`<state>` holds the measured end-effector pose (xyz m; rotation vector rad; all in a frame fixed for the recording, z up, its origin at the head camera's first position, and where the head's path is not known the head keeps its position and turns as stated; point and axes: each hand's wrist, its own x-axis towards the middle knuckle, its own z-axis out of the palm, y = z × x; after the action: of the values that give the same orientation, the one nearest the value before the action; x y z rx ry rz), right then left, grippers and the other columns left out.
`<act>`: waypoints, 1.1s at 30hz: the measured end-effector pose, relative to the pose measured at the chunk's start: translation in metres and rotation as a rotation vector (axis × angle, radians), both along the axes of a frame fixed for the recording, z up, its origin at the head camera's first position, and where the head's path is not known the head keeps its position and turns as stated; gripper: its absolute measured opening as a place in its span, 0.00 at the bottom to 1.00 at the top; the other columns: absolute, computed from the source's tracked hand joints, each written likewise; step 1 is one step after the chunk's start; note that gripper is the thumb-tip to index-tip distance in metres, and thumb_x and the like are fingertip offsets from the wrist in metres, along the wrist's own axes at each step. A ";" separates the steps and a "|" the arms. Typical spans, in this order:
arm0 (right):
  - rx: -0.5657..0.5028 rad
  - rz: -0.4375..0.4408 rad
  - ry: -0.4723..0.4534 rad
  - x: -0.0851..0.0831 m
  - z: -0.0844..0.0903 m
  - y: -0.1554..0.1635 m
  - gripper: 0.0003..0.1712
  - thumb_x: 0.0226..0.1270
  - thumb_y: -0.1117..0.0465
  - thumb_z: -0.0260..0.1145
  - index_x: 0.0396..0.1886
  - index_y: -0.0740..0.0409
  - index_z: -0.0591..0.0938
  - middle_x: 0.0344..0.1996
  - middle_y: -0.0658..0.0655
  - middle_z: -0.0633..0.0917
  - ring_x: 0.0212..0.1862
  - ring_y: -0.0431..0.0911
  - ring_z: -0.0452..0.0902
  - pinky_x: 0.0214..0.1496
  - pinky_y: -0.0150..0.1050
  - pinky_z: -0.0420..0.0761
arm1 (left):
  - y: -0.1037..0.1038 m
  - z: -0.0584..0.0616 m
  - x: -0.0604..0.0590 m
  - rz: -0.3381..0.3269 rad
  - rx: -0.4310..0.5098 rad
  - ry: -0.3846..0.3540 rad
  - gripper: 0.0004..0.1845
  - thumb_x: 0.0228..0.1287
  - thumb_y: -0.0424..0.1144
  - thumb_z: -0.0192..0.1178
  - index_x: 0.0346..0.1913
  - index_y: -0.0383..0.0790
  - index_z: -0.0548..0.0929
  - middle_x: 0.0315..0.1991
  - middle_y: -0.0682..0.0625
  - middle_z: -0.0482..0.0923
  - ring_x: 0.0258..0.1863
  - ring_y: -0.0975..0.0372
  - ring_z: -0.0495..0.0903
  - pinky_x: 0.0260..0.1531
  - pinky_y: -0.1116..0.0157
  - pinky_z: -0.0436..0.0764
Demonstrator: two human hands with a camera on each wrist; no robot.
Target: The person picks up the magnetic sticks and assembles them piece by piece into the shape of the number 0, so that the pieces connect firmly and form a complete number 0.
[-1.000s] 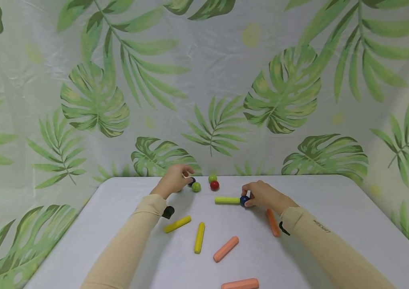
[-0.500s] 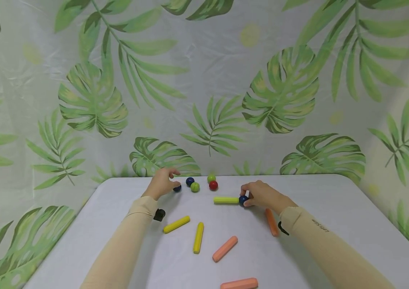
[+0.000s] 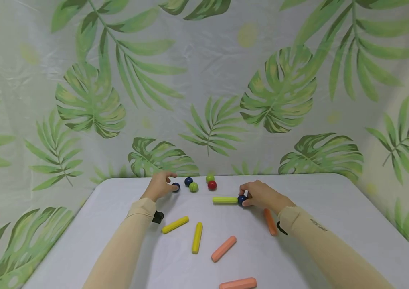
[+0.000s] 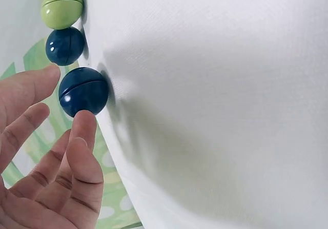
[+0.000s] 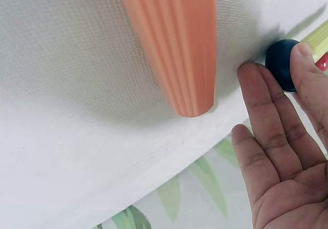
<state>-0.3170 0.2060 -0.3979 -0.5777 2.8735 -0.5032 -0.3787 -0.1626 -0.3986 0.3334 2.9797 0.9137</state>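
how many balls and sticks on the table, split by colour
blue balls: 3
green balls: 2
red ball: 1
yellow sticks: 3
orange sticks: 3
total: 12

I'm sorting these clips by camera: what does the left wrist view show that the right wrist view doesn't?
Only the left wrist view shows the left hand, a fingertip touching a blue ball, with a second blue ball and a green ball beyond. Only the right wrist view shows the right hand touching another blue ball at a yellow-green stick's end, and an orange stick. Both show the white table.
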 end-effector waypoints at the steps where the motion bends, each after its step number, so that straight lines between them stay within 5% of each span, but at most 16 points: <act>1: 0.001 -0.001 0.000 0.000 0.000 0.000 0.11 0.69 0.61 0.78 0.45 0.53 0.84 0.32 0.52 0.88 0.33 0.43 0.77 0.41 0.38 0.79 | 0.000 -0.001 0.000 0.000 0.000 -0.002 0.27 0.69 0.38 0.73 0.68 0.37 0.82 0.58 0.31 0.83 0.49 0.46 0.83 0.49 0.50 0.82; 20: -0.003 -0.009 -0.002 0.004 0.004 -0.001 0.12 0.69 0.61 0.78 0.47 0.54 0.84 0.32 0.52 0.88 0.33 0.43 0.78 0.42 0.38 0.79 | 0.000 -0.013 -0.004 0.058 0.034 -0.060 0.27 0.69 0.38 0.73 0.68 0.38 0.83 0.52 0.36 0.84 0.43 0.52 0.82 0.41 0.59 0.83; 33: -0.002 -0.031 -0.026 0.004 0.003 -0.001 0.12 0.70 0.60 0.77 0.48 0.53 0.85 0.33 0.52 0.88 0.33 0.43 0.77 0.42 0.38 0.79 | 0.001 -0.019 -0.004 0.071 0.005 -0.036 0.23 0.68 0.38 0.73 0.64 0.38 0.86 0.46 0.39 0.85 0.39 0.53 0.82 0.36 0.62 0.80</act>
<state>-0.3133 0.2052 -0.3945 -0.5240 2.8614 -0.5140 -0.3822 -0.1617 -0.4178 0.2104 2.9741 0.9228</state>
